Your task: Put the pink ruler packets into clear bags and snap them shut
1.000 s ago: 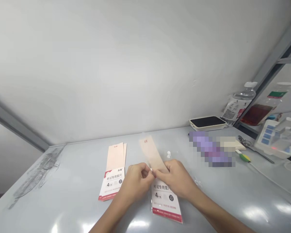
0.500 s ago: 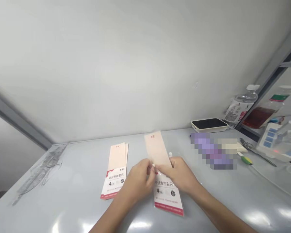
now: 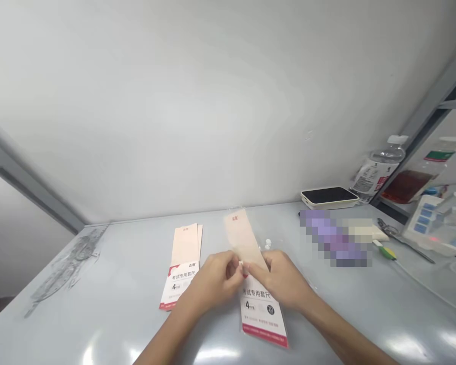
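A long ruler-set packet [image 3: 264,317], pale pink above and white with a red band below, lies tilted on the table in front of me. Clear film shows around its edges. My right hand [image 3: 283,279] closes on its right side, thumb across the front near the middle. At the packet's left edge, my left hand [image 3: 222,279] is closed in a pinch on a small white piece [image 3: 240,263]; what it is I cannot make out. Left of my hands lie similar packets [image 3: 186,243], overlapping, partly behind my left forearm. Small whitish dots [image 3: 268,243] sit beyond my right hand.
A phone [image 3: 330,195] rests by the wall, near a clear bottle [image 3: 380,165]. Farther right are a blurred purple item [image 3: 330,238], scissors [image 3: 406,241], a cable [image 3: 387,252] and a white box with blue labels [image 3: 427,223]. A dark drawing [image 3: 68,266] marks the table's left side.
The packet's top has shifted slightly left and down, and its lower end slightly down. Both hands keep nearly the same grip. The view has moved a little.
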Demonstrator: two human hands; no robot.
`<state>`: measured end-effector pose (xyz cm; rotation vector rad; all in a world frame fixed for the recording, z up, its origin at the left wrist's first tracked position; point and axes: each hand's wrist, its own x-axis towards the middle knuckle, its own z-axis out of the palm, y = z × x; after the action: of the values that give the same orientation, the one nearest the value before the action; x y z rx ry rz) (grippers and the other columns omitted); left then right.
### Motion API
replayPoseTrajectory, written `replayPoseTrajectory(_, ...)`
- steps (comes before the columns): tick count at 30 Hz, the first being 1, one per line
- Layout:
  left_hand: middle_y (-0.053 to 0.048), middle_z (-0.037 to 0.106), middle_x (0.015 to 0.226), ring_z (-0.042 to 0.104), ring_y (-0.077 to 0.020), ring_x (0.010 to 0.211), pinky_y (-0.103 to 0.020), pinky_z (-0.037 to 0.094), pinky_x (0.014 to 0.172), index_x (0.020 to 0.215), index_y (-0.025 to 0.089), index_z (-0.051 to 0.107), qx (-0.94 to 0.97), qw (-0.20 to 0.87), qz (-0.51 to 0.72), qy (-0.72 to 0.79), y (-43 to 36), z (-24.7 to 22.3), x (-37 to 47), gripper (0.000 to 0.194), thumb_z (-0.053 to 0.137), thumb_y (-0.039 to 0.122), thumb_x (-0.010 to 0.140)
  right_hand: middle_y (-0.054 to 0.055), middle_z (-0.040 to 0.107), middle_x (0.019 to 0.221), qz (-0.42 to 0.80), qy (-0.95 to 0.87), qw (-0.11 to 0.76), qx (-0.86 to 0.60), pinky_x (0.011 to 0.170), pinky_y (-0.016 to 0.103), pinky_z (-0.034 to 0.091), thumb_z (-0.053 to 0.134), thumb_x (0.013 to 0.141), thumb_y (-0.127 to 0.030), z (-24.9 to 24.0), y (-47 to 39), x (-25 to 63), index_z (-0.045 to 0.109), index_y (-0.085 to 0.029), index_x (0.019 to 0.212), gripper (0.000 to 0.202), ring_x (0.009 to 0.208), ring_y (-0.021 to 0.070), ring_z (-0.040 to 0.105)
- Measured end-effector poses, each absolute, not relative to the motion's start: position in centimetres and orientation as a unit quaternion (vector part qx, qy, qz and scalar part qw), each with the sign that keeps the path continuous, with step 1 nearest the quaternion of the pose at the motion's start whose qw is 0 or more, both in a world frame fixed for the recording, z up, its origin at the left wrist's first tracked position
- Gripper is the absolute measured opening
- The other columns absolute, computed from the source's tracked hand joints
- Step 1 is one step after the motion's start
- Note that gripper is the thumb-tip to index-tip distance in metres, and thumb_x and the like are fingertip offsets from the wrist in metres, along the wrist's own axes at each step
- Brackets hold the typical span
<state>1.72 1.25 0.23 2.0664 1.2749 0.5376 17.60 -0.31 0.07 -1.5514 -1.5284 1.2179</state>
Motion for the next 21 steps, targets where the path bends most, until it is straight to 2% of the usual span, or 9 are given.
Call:
replayPoseTrajectory(4, 0.002, 0.050, 0.058, 0.040, -0.0088, 0.051, -0.022, 0.028, 0.046, 0.062, 0.018, 0.044, 0.774, 0.327, 0.205, 0.502, 1.2, -0.1, 1.8, 0.023, 0.039, 0.032, 0.079, -0.005, 0.031, 0.046, 0.437, -0.601, 0.303, -0.597, 0.039, 0.022, 0.021, 0.048, 0.073, -0.038, -0.1, -0.5, 17.4, 0.032, -0.019, 0.049, 0.035, 0.043, 0.0070, 0.028)
replayPoseTrajectory(10, 0.002, 0.047, 0.056, 0.039, -0.0097, 0.051, -0.024, 0.026, 0.047, 0.060, 0.019, 0.039, 0.767, 0.278, 0.227, 0.533, 0.9, -1.2, 2.5, 0.019, 0.039, 0.026, 0.078, -0.005, 0.027, 0.047, 0.419, -0.616, 0.302, -0.595, 0.040, 0.022, 0.020, 0.046, 0.074, -0.036, -0.5, -0.5, 17.2, 0.029, -0.019, 0.049, 0.035, 0.044, 0.0074, 0.026)
replayPoseTrajectory(16, 0.001, 0.048, 0.060, 0.040, -0.0107, 0.052, -0.024, 0.024, 0.049, 0.064, 0.020, 0.038, 0.775, 0.220, 0.226, 0.548, 0.4, -1.1, 3.0, 0.015, 0.034, 0.019, 0.078, -0.004, 0.034, 0.049, 0.447, -0.595, 0.306, -0.594, 0.041, 0.022, 0.024, 0.046, 0.076, -0.040, -0.3, -0.5, 17.2, 0.037, -0.018, 0.051, 0.035, 0.045, 0.0081, 0.031)
replayPoseTrajectory(21, 0.001, 0.051, 0.067, 0.044, -0.0122, 0.057, -0.024, 0.028, 0.052, 0.070, 0.020, 0.039, 0.779, 0.215, 0.240, 0.538, 0.2, -0.3, 3.0, 0.015, 0.034, 0.025, 0.083, -0.002, 0.046, 0.051, 0.489, -0.566, 0.341, -0.570, 0.043, 0.022, 0.031, 0.049, 0.076, -0.043, -0.1, -0.3, 17.3, 0.047, -0.016, 0.056, 0.034, 0.047, 0.0100, 0.041)
